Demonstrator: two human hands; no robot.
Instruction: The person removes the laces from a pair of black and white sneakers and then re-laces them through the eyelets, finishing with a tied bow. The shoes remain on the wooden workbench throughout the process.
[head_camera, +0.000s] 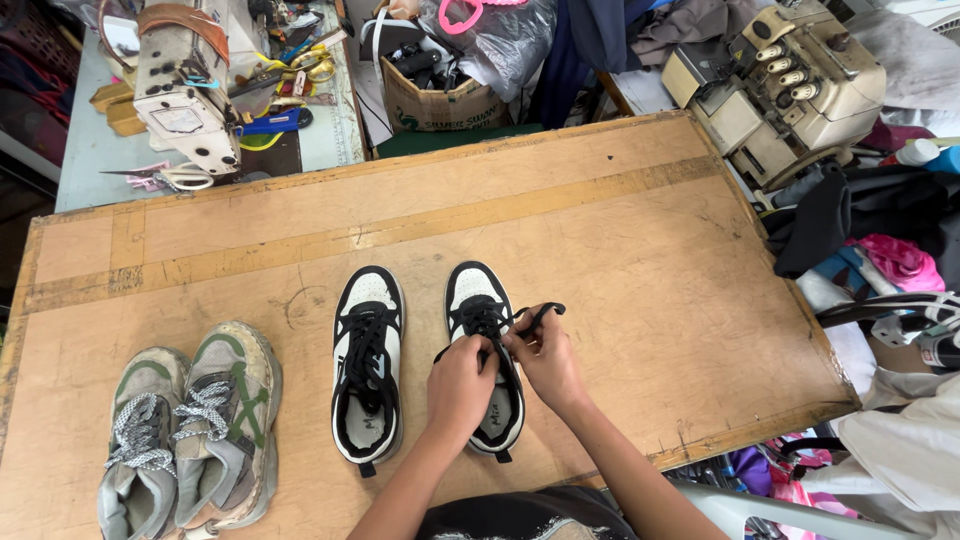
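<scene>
Right shoe (483, 352), black & white, was set upright on the wooden table (640, 250), toe pointing away, just beside its mate, the left shoe (367, 362), w/ a small gap between them. A black lace (535, 316) was drawn out from the eyelets toward the right, its loop lifted off the shoe.

Risks, as judged: the lace could be let slip if tension was eased on one side, so the knot would be left loose or uneven. The shoe was not pinned down, so a hard tug could have dragged or tipped it toward the mate. A loop could also be caught under the crossed laces.

Grip: the left hand (460, 388) was closed over the tongue area, fingers curled & pinched on the lace near the upper eyelets. The right hand (545, 362) was likewise closed, thumb & fingers pinched on the lace, w/ the loop held out past the knuckles. Exact finger placement was hidden by the hands' backs.

A worn grey-green pair (190, 430) was lying well apart at the table's left.
</scene>
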